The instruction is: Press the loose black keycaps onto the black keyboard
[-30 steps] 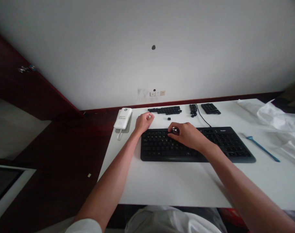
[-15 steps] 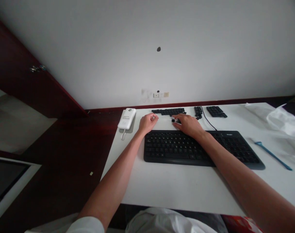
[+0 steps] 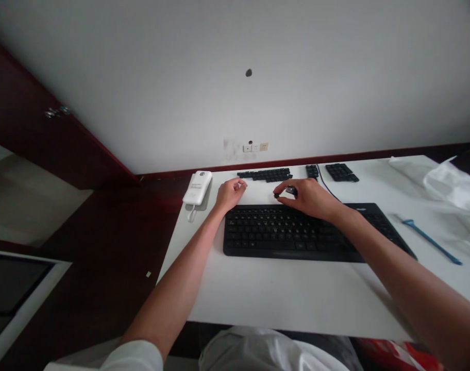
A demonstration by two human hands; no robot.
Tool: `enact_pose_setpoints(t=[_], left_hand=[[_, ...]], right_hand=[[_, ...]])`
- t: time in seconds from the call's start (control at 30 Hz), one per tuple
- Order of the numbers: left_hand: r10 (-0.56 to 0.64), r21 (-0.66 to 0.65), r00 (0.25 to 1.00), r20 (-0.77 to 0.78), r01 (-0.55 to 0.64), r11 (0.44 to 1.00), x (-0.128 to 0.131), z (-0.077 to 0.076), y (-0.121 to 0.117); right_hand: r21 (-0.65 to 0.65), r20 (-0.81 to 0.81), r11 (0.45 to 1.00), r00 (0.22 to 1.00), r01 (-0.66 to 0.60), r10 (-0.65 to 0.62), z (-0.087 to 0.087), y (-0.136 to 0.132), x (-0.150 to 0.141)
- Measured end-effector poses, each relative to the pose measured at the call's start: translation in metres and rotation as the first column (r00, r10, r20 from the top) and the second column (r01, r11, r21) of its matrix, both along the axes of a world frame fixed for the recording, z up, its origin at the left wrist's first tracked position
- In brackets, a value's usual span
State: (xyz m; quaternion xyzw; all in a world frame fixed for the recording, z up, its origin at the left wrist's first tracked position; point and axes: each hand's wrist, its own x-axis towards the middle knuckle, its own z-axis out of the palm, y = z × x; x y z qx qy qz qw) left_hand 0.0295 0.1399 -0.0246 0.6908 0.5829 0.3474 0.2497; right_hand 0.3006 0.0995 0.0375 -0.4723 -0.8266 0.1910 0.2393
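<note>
A black keyboard (image 3: 297, 234) lies on the white table (image 3: 281, 293). My right hand (image 3: 310, 198) hovers over its far edge, fingers pinched on a small black keycap (image 3: 276, 196), with a small dark tool showing between the fingers. My left hand (image 3: 229, 194) rests curled at the keyboard's far left corner, its fingers pressed together; what they hold, if anything, is too small to name. Rows of loose black keycaps (image 3: 265, 175) lie behind the keyboard.
More keycap groups (image 3: 341, 172) sit at the back right beside the keyboard's cable (image 3: 324, 186). A white device (image 3: 197, 188) lies at the table's far left corner. A blue tool (image 3: 430, 240) and white plastic bags (image 3: 447, 188) are on the right. Dark floor lies left of the table.
My right hand went from the keyboard's keys to the loose keycap behind it, and now lifts that keycap pinched in its fingers. The left hand stays put.
</note>
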Motion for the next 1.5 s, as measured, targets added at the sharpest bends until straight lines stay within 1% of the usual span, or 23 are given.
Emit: enact_pose_setpoints(t=[0.07,0.13,0.2,0.3,0.37,0.47,0.57,0.7,0.83,1.03,1.2,1.5], left_hand=[[0.004,-0.007,1.000,0.004,-0.003,1.000,0.000,0.000,0.000],[0.002,-0.009,1.000,0.003,-0.002,1.000,-0.001,-0.001,0.000],[-0.005,-0.005,1.000,0.000,0.005,1.000,-0.001,-0.001,0.000],[-0.016,0.005,1.000,-0.003,0.016,1.000,-0.001,0.000,0.000],[-0.020,0.006,1.000,-0.008,0.020,1.000,-0.001,0.000,-0.001],[-0.020,0.011,1.000,-0.014,0.020,1.000,-0.001,0.001,-0.001],[-0.019,0.015,1.000,-0.006,0.019,1.000,-0.001,0.001,-0.001],[-0.010,0.019,1.000,-0.013,0.010,1.000,0.000,0.002,-0.001],[-0.002,0.019,1.000,-0.025,0.003,1.000,0.000,0.002,-0.001],[-0.008,0.020,1.000,-0.012,0.008,1.000,0.001,0.001,-0.001],[-0.007,0.021,1.000,-0.016,0.007,1.000,0.000,0.001,-0.001],[-0.003,0.012,1.000,-0.022,0.004,1.000,0.000,0.002,-0.001]], right_hand=[[-0.121,-0.071,0.991,0.997,-0.051,0.043,0.004,-0.004,0.006],[-0.213,-0.157,0.971,0.985,-0.109,0.076,0.003,-0.008,0.010],[-0.271,-0.215,0.950,0.972,-0.154,0.096,0.000,-0.011,0.012],[-0.323,-0.244,0.921,0.960,-0.216,0.139,-0.002,-0.015,0.011],[-0.323,-0.219,0.914,0.959,-0.246,0.180,-0.001,-0.017,0.009],[-0.283,-0.112,0.925,0.967,-0.253,0.230,0.000,-0.021,0.005],[-0.257,-0.009,0.935,0.967,-0.247,0.253,-0.001,-0.026,0.002],[-0.246,0.066,0.935,0.958,-0.255,0.279,0.002,-0.032,-0.001],[-0.256,0.095,0.928,0.948,-0.271,0.303,0.004,-0.036,-0.003],[-0.258,0.129,0.926,0.940,-0.277,0.317,-0.001,-0.038,-0.005],[-0.243,0.140,0.925,0.932,-0.294,0.333,-0.001,-0.039,-0.005],[-0.216,0.189,0.938,0.931,-0.271,0.313,0.001,-0.041,-0.008]])
